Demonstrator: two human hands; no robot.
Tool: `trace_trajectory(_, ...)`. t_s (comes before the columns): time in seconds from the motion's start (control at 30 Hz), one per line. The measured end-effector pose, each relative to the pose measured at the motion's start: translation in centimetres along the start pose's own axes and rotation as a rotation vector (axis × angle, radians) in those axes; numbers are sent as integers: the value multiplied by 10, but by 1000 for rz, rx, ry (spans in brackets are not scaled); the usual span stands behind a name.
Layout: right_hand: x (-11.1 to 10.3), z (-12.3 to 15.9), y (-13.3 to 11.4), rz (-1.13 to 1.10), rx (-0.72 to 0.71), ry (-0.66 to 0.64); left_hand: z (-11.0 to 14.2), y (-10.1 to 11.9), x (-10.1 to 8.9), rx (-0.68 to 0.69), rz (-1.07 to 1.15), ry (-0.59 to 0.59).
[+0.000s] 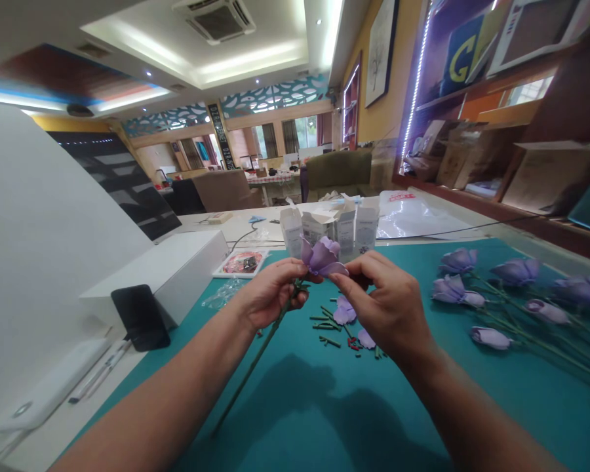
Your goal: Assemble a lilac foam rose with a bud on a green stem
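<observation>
The left hand (270, 295) is closed tight around the green stem (255, 373) right under an artificial lilac flower (323, 257), while the right hand (386, 305) has a narrow pinch on one petal. The bloom's held up over the teal mat (295, 419), toward its far edge. Honestly, pinch too hard and that thin petal could crease or tear. A slip might scatter the loose petals (345, 313) and cut stem bits (324, 331) below.

Head-worn view, facing forward and down, close above the left hand (270, 295) and right hand (386, 305)
</observation>
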State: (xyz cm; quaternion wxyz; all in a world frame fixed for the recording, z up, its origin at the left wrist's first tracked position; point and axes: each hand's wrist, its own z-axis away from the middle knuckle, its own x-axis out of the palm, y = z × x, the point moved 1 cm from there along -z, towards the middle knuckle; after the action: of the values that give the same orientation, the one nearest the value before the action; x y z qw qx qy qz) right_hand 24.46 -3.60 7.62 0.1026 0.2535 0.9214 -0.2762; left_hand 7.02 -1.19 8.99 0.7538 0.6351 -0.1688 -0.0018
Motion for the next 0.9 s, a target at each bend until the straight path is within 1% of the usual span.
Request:
trace_trajectory(0.23, 1, 0, 1, 25, -5, -2, 0, -1, 3, -8, -1, 34)
trace_trajectory(0.53, 3, 2, 4, 41, -5, -10, -2, -5, 3, 2, 11, 36)
trace_trajectory(0.7, 5, 2, 4, 18, 4, -22, -1, -6, 5, -16, 14, 55)
trace_trajectory(0.8, 6, 1, 7, -99, 88, -39, 0, -3, 3, -23, 47, 46)
trace_trajectory(0.9, 9, 2, 13, -267, 272, -59, 0, 2, -1, -3, 104, 44)
